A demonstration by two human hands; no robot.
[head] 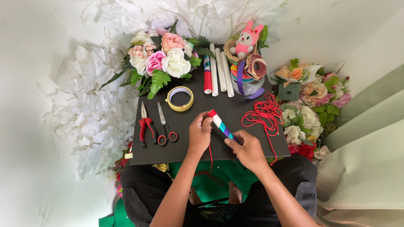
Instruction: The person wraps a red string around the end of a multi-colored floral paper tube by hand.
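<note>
Matt black board [185, 143], glossy foil-wrapped tube [220, 124], red cord [266, 114], steel scissors [165, 122], fabric-like flowers [168, 59]

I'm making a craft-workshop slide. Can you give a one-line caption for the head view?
Two hands, left and right, hold a thread-wrapped tube over a black board.

This looks like a home craft corner given over to flower arranging and decoration making, not a shop or factory. A person sits on the floor with a small black board [176, 151] across the lap as a worktable. Artificial flower bouquets [162, 61] and white paper leaves [90, 117] crowd against plain white walls. Hand tools lie ready: red-handled pliers [145, 126], scissors [165, 126], a tape roll [180, 98], white tubes [221, 69] and loose red cord [265, 113].
</note>
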